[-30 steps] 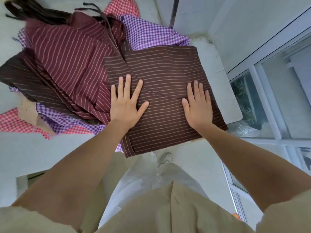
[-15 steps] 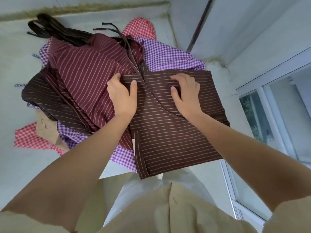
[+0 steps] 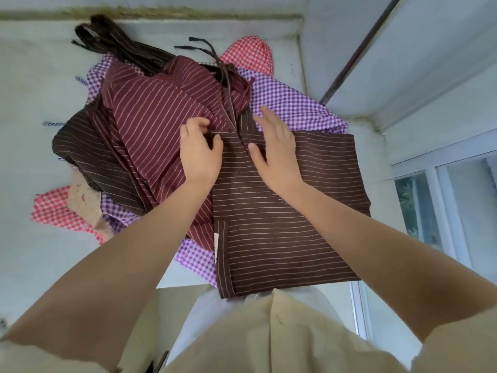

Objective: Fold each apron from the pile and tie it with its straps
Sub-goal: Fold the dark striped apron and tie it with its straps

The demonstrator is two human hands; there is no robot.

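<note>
"Apron (image 3: pixel 282 224), dark brown with thin pale stripes: location?"
"Folded flat at the near edge of the counter (image 3: pixel 35 76), with its 6 o'clock end just past that edge. The pile (image 3: pixel 107 157) touches it at its 10 o'clock. A maroon apron (image 3: pixel 156 125) lies on top there, and purple checked cloth (image 3: pixel 295 106) is under both."
"Left hand (image 3: pixel 200 154)?"
"At the 11 o'clock corner, where brown meets maroon. Fingers curled, thumb on the brown cloth. Grip: cannot tell whether it is clamped on fabric."
"Right hand (image 3: pixel 277 154)?"
"Flat at the 12 o'clock edge, fingers straight, tips reaching the purple cloth. Grip apart, holding nothing."
"Strap (image 3: pixel 228 100)?"
"Dark. It runs toward 12 o'clock between the two hands, alongside the maroon apron."
</note>
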